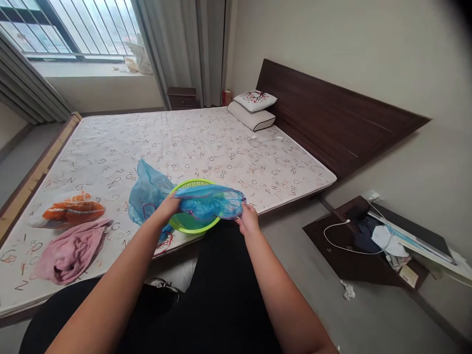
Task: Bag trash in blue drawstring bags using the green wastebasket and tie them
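Observation:
A blue translucent plastic bag (206,200) is stretched between my hands over a lime-green basket (193,228). My left hand (168,206) is closed on the bag's left end, at the basket's left rim. The bag's right end is pinched in my right hand (248,216), just past the basket's right side. Another blue plastic bag (151,189) lies on the mattress left of the basket, with red string (164,243) below it. The inside of the basket is partly hidden by the bag.
On the mattress (177,142) lie a pink cloth (72,253), an orange item in clear plastic (75,211), and stacked pillows (254,108) near the headboard (324,113). At the right, a dark nightstand (320,246) holds cloths and a white cable.

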The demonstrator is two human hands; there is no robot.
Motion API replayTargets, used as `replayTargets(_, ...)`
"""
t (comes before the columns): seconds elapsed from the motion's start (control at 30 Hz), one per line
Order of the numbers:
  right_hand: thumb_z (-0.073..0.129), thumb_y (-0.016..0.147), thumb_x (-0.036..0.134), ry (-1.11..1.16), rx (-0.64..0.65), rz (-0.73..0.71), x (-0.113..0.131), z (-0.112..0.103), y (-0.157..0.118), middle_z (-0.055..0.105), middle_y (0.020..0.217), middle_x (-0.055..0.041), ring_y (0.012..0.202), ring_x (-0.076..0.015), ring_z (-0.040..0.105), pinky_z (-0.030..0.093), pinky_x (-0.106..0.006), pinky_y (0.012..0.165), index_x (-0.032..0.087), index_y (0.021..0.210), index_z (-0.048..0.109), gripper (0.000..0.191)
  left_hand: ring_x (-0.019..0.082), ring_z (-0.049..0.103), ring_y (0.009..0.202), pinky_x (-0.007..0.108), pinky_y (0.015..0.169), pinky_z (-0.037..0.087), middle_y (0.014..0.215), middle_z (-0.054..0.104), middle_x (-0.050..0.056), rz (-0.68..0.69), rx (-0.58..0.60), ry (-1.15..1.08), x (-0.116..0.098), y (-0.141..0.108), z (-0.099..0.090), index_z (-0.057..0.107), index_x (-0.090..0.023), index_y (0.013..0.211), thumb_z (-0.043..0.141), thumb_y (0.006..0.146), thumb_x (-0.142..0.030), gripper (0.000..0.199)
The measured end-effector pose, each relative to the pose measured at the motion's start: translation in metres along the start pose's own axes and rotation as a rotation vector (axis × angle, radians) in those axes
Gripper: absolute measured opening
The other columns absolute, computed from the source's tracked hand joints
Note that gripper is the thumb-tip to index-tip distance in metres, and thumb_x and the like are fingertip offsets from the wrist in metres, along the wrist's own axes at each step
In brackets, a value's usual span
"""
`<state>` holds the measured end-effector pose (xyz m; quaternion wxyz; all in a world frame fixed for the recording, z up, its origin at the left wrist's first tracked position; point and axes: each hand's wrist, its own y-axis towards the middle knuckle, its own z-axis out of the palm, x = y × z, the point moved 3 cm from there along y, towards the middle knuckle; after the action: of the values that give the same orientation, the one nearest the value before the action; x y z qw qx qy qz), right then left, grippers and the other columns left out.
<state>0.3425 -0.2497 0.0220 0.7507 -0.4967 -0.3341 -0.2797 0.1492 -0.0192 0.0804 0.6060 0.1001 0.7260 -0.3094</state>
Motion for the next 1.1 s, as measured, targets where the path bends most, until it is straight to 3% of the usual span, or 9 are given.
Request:
replayTargets(0.17,0.064,0.092,0.031,0.037,0.107,0.065,-0.002,-0.013,-0.006,0.067,0.071,0.0060,0.059,-0.0145,0.066,0.059,-0.030,0.059,0.025,0.091,0.050,0.015,0.015,0.067,0.064,0.023,0.055,0.058,0.089,0.070,0.005,0.009,-0.350,-0.028,-0.009,-0.033,-0.062,0.068,-0.018,0.113,0.066,0.069,-0.003,0.046)
replayTargets(0.4,0.066,0.090,0.041,-0.066,0.565,0.205,-0.005,0.004,-0.021,0.077,0.111,-0.0101,0.101,-0.0254,0.074,0.061,-0.041,0.088,0.020,0.113,0.067,0.031,0.014,0.068,0.059,0.022,0.054,0.061,0.077,0.070,0.005,-0.329,-0.076,-0.560,0.027,-0.072,-0.068,0.066,-0.014,0.100,0.057,0.088,-0.011,0.015)
replayTargets(0.5,0.059,0.090,0.040,-0.525,0.440,0.071,-0.014,0.001,-0.009,0.077,0.100,-0.0101,0.096,-0.0275,0.073,0.059,-0.043,0.086,0.020,0.102,0.069,0.026,0.013,0.063,0.052,0.023,0.049,0.057,0.072,0.068,0.004,-0.411,-0.118,-0.492,0.065,-0.072,-0.068,0.065,-0.013,0.098,0.060,0.085,-0.011,0.014)
replayTargets(0.6,0.058,0.084,0.030,-0.872,0.211,-0.165,-0.017,-0.004,0.008,0.072,0.096,-0.0107,0.102,-0.0307,0.068,0.053,-0.048,0.096,0.019,0.092,0.066,0.016,0.015,0.059,0.049,0.026,0.047,0.054,0.068,0.064,0.003,-0.354,-0.262,-0.210,0.095,-0.064,-0.080,0.066,-0.013,0.103,0.066,0.082,-0.019,0.021)
replayTargets(0.67,0.054,0.083,0.026,-0.905,0.091,-0.305,-0.015,-0.005,0.014,0.068,0.109,-0.0140,0.112,-0.0318,0.063,0.049,-0.050,0.103,0.018,0.101,0.063,0.022,0.017,0.061,0.057,0.028,0.054,0.056,0.075,0.065,0.003,-0.258,-0.381,-0.051,0.099,-0.059,-0.091,0.066,-0.015,0.112,0.067,0.080,-0.021,0.032)
replayTargets(0.77,0.050,0.082,0.020,-0.925,0.076,-0.641,-0.006,0.004,0.014,0.055,0.138,-0.0192,0.128,-0.0295,0.056,0.045,-0.048,0.111,0.016,0.122,0.058,0.041,0.023,0.070,0.089,0.036,0.085,0.059,0.104,0.072,0.008,0.067,-0.443,0.283,0.074,-0.057,-0.101,0.066,-0.018,0.121,0.066,0.076,-0.017,0.045)
replayTargets(0.87,0.053,0.083,0.016,-1.028,0.294,-0.960,0.002,0.024,0.004,0.044,0.153,-0.0171,0.145,-0.0292,0.042,0.036,-0.048,0.121,0.018,0.125,0.061,0.043,0.028,0.066,0.118,0.039,0.110,0.048,0.124,0.072,0.010,0.487,-0.224,0.725,0.033,-0.059,-0.077,0.070,-0.019,0.118,0.057,0.078,-0.013,0.043)
replayTargets(0.93,0.054,0.085,0.016,-1.128,0.421,-1.046,0.002,0.037,0.000,0.049,0.150,-0.0156,0.144,-0.0304,0.042,0.035,-0.050,0.121,0.019,0.115,0.066,0.033,0.027,0.064,0.124,0.038,0.112,0.047,0.130,0.070,0.010,0.570,-0.028,0.877,0.014,-0.058,-0.048,0.069,-0.019,0.124,0.051,0.082,-0.012,0.046)
replayTargets(1.1,0.052,0.086,0.015,-1.139,0.431,-0.942,0.003,0.056,0.004,0.056,0.141,-0.0161,0.131,-0.0282,0.055,0.046,-0.045,0.111,0.019,0.102,0.066,0.022,0.035,0.062,0.130,0.048,0.110,0.046,0.146,0.059,0.022,0.265,0.317,1.167,0.015,-0.027,0.019,0.050,-0.014,0.153,0.048,0.088,-0.011,0.064)
